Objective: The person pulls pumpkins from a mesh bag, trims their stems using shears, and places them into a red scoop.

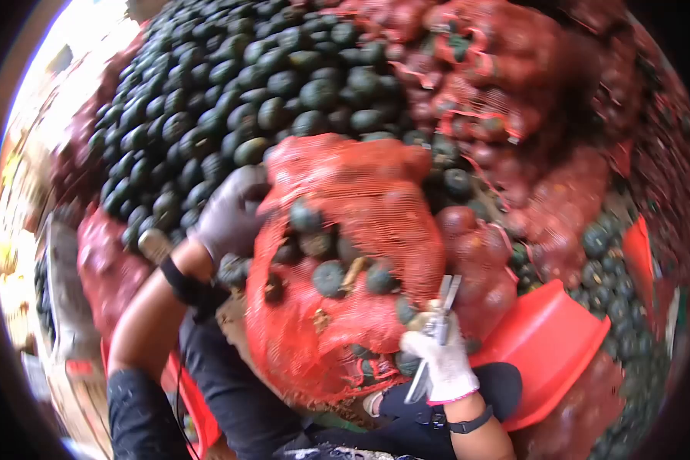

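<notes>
A red mesh bag (345,176) stands in front of me with several small dark green pumpkins (330,278) showing at a gap in its front. My left hand (238,211), in a grey glove, is at the bag's upper left edge with its fingers curled on the mesh; the fingertips are partly hidden. My right hand (441,356), in a white glove, is at the bag's lower right. It is closed around a silvery metal tool (442,322) with two thin prongs pointing up; blur hides its exact kind.
A large heap of dark green pumpkins (230,92) rises behind the bag. Filled red mesh bags (498,69) are stacked at the right, and another filled bag (107,261) stands at the left. A red plastic chair (544,345) is beside my right arm.
</notes>
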Demonstrator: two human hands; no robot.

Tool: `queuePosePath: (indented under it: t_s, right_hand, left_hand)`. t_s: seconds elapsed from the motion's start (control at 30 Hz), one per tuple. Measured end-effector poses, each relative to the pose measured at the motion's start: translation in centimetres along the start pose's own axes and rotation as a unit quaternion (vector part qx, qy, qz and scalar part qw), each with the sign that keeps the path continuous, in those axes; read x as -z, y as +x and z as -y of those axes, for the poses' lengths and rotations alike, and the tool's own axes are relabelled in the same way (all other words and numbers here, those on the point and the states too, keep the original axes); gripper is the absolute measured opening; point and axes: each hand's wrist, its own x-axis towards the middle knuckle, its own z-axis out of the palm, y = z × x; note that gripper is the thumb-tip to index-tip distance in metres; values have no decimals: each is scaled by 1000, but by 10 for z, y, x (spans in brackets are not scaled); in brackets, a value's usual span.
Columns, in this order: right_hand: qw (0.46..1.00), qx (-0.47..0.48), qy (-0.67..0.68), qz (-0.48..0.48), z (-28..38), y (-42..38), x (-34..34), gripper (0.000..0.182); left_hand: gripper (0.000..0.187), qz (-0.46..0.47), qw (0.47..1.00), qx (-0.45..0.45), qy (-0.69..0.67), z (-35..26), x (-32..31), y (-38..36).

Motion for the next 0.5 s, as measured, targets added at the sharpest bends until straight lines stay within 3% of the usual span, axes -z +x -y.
queuePosePath:
  t_s: [0.03, 0.07, 0.1, 0.17, 0.2, 0.23, 0.27, 0.3, 0.37, 0.4, 0.47, 0.5]
  right_hand:
    - [997, -7, -45, 66, 5, 6, 4, 34]
    - [987, -16, -137, 86, 23, 5, 0, 28]
    - [981, -5, -185, 60, 14, 5, -2, 35]
    - [960, 10, -280, 5, -3, 3, -1, 55]
    - [943, -30, -330, 27, 18, 0, -2, 59]
    - [948, -6, -317, 16, 13, 0, -3, 60]
    - [952, 19, -305, 5, 9, -2, -5, 62]
    - [955, 43, -293, -5, 4, -4, -8, 64]
    - [933, 103, -343, 11, -14, 6, -12, 67]
    - [939, 108, -327, 2, -8, -4, -8, 64]
    - [941, 121, -315, 13, 19, -18, -10, 54]
    - [934, 132, -332, 26, 19, -14, -8, 47]
  left_hand:
    - [74, -27, 963, -169, 210, 69, -54, 15]
    - [73, -33, 950, -196, 242, 68, -95, 21]
    - [74, 16, 959, -163, 230, 53, -118, 23]
    - [65, -112, 954, -199, 192, 104, -175, 50]
    - [60, -155, 950, -220, 157, 120, -190, 63]
    - [60, -196, 941, -162, 225, 103, -188, 62]
    - [68, -171, 948, -162, 213, 115, -185, 74]
    - [75, -109, 974, -112, 165, 84, -164, 59]
    - [76, -120, 959, -200, 162, 85, -164, 45]
    - [75, -184, 925, -226, 243, 82, -168, 26]
    - [62, -80, 962, -154, 210, 88, -174, -15]
    - [64, -78, 972, -164, 148, 99, -182, -46]
